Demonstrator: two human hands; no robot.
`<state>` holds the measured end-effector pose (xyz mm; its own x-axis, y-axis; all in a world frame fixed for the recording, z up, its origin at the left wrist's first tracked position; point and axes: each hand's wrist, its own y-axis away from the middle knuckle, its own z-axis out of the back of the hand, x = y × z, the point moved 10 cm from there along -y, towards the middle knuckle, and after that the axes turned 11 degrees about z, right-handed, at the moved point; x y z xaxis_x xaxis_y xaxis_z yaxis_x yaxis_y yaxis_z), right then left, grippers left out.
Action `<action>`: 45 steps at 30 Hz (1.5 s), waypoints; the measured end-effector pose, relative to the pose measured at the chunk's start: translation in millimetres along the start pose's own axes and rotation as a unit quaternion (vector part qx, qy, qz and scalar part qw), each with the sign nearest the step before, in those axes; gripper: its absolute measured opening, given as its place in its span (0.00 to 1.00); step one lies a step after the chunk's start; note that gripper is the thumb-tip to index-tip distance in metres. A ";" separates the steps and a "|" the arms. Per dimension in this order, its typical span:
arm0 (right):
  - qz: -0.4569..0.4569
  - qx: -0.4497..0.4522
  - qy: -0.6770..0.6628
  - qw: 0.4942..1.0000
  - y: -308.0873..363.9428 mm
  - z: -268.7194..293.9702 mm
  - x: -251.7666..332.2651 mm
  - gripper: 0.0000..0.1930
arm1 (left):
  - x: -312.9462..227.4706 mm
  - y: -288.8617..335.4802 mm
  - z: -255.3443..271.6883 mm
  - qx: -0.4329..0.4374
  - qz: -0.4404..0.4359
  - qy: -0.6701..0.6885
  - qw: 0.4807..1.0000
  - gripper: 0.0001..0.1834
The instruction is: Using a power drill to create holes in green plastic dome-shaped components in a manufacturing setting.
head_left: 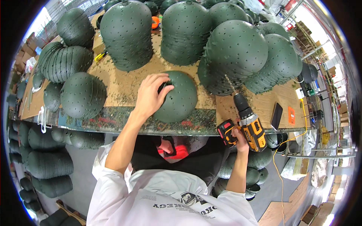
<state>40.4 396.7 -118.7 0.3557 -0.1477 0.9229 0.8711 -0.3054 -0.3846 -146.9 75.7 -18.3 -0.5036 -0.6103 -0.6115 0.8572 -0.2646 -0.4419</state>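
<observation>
A single dark green plastic dome (180, 98), dotted with small holes, lies round side up near the table's front edge. My left hand (151, 92) grips its upper left side, with fingers curled and the thumb set apart. A dark patch shows between thumb and fingers; I cannot make out whether it is shadow or a small part. To the right, my right hand (240, 139) is closed round the handle of a yellow and black cordless drill (252, 130). Its long bit points up and away, apart from the dome and close to a stack of domes (237, 49).
More stacked domes (126, 34) stand along the back and left. Green shavings litter the cardboard-covered table (120, 88). A yellow cutter (101, 56) lies at the back left. At the right are a phone (276, 116), an orange card (291, 115) and a yellow cable (282, 177).
</observation>
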 end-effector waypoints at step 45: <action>0.182 0.374 0.366 0.833 -33.4 -164.4 130.3 0.17 | 56.4 -2.9 -24.8 0.158 -0.039 0.010 0.987 0.59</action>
<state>2.0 233.0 11.1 0.5795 -0.7191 0.3835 0.8149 0.5161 -0.2636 -180.5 60.6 -67.8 -0.5686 -0.5649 -0.5979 0.8051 -0.5315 -0.2634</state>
